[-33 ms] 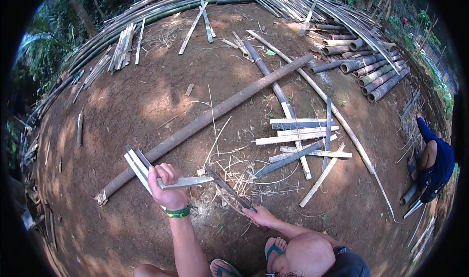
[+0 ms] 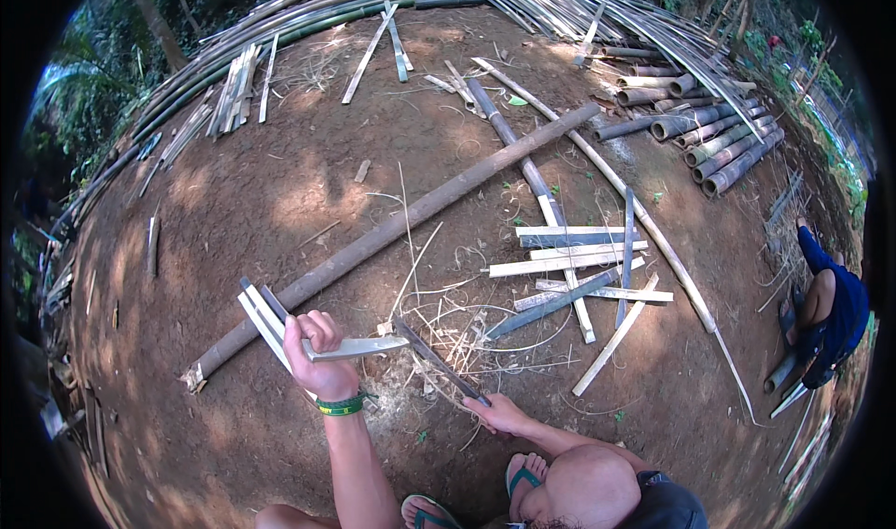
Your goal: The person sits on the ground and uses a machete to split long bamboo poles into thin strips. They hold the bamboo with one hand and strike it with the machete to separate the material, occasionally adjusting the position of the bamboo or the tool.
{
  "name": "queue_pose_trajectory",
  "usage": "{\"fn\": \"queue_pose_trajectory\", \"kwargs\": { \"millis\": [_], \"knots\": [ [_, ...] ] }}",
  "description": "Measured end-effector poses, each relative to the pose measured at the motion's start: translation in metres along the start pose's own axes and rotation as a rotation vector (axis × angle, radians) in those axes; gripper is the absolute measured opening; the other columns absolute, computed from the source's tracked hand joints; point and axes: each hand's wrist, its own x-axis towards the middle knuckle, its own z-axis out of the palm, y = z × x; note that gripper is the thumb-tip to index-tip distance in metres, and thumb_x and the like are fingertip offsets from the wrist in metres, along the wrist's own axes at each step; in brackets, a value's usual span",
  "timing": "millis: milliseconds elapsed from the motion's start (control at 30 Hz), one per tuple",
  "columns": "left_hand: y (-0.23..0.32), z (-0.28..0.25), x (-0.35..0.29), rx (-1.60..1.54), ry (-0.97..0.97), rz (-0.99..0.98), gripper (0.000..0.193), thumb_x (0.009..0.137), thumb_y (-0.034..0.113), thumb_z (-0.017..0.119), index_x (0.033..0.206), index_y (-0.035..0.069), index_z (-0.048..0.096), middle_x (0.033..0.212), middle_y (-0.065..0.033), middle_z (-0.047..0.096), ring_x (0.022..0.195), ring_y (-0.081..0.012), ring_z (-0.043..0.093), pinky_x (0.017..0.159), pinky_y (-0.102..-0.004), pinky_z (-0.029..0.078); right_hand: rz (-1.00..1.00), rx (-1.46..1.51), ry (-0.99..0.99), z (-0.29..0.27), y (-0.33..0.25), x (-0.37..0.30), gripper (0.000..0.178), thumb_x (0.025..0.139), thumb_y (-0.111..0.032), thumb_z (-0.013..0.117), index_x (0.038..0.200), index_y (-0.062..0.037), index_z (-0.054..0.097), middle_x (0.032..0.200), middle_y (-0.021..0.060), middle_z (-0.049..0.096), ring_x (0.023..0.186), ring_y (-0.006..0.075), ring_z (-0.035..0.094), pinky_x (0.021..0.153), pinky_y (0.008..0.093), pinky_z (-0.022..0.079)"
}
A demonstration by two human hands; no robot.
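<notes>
My left hand point(image 2: 322, 353), with a green band at the wrist, is closed around several split bamboo strips point(image 2: 264, 321). Their ends fan out to the upper left, and one pale strip point(image 2: 366, 346) points right from the fist. Low in the middle, my right hand point(image 2: 504, 415) grips the handle of a machete point(image 2: 431, 354). Its dark blade slants up and left, the tip close to the end of the pale strip; whether they touch I cannot tell. Beneath the blade lie thin bamboo shavings point(image 2: 457, 338) on the soil.
A long bamboo pole point(image 2: 401, 221) lies diagonally beyond my hands. Cut bamboo slats point(image 2: 569, 268) are piled right of the shavings. Thick bamboo lengths point(image 2: 737, 155) are stacked at the far right. A person in dark blue point(image 2: 835, 310) crouches at the right edge.
</notes>
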Motion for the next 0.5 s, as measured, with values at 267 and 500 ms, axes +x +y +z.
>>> {"fn": "queue_pose_trajectory", "kwargs": {
  "millis": [267, 500],
  "knots": [
    [0.005, -0.003, 0.001, -0.012, 0.022, 0.031, 0.055, 0.110, 0.037, 0.027, 0.061, 0.013, 0.034, 0.057, 0.0012, 0.029, 0.054, -0.0103, 0.023, 0.052, -0.0292, 0.021, -0.013, -0.011, 0.010, 0.000, -0.017, -0.012, 0.059, 0.097, -0.056, 0.055, 0.061, -0.0094, 0.051, 0.052, 0.0022, 0.053, 0.044, 0.0120, 0.052, 0.042, 0.0307, 0.040],
    [0.010, -0.017, 0.003, -0.129, -0.087, -0.002, 0.054, 0.108, 0.042, 0.029, 0.062, 0.013, 0.034, 0.056, 0.0020, 0.030, 0.055, -0.0104, 0.024, 0.052, -0.0288, 0.020, -0.048, 0.097, 0.052, 0.011, 0.009, 0.005, 0.044, 0.098, -0.043, 0.062, 0.072, -0.0083, 0.053, 0.055, -0.0001, 0.050, 0.045, 0.0112, 0.048, 0.044, 0.0305, 0.039]
  ]
}}
